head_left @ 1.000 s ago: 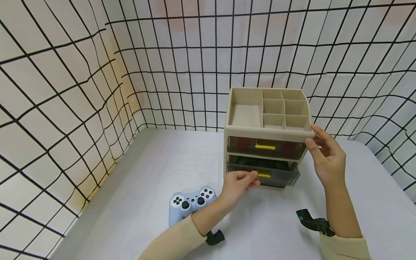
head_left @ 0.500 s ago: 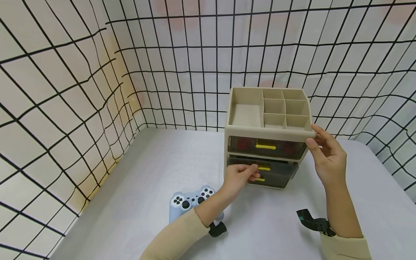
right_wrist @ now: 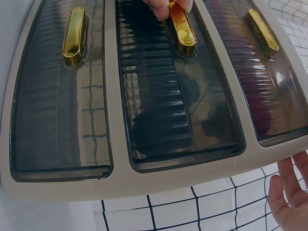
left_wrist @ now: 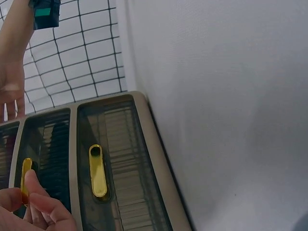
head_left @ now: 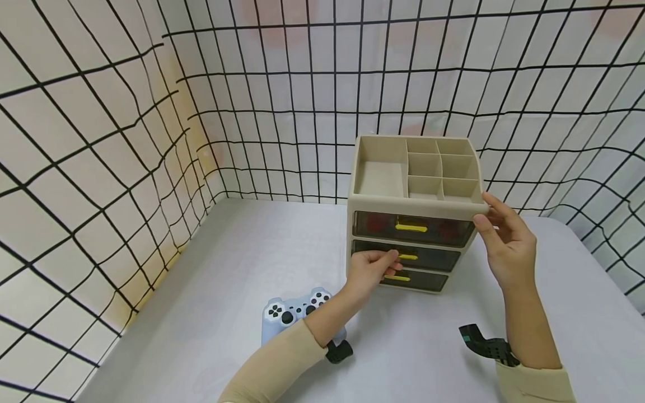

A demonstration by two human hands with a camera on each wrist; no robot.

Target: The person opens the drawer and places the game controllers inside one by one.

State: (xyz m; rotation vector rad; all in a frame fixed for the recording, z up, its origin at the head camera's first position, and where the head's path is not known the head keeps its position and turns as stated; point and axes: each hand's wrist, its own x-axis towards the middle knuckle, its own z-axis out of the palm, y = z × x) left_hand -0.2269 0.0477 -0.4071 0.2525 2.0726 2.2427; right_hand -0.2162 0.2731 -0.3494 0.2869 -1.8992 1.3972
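Observation:
A beige desktop drawer organizer (head_left: pixel 418 205) stands upright, its dark see-through drawers all pushed in flush. My left hand (head_left: pixel 370 272) pinches the gold handle (right_wrist: pixel 182 26) of the middle drawer (head_left: pixel 435 259) between thumb and fingers. At the organizer's top right corner, my right hand (head_left: pixel 511 246) grips the edge, thumb at the front and fingers along the side. Dark contents show through the middle drawer in the right wrist view; red ones show faintly in the top drawer (head_left: pixel 373 223). The bottom drawer (left_wrist: pixel 120 168) has a gold handle too.
A light blue game controller (head_left: pixel 282 322) lies on the white table (head_left: pixel 227 252), partly hidden under the left forearm. Black wire mesh (head_left: pixel 302 112) rises behind and along both sides. The organizer's top tray (head_left: pixel 380 179) is split into compartments.
The middle drawer, pulled out one second ago, has slid back into the organizer. My left hand moved forward and slightly up with its handle; the right hand stayed at the corner.

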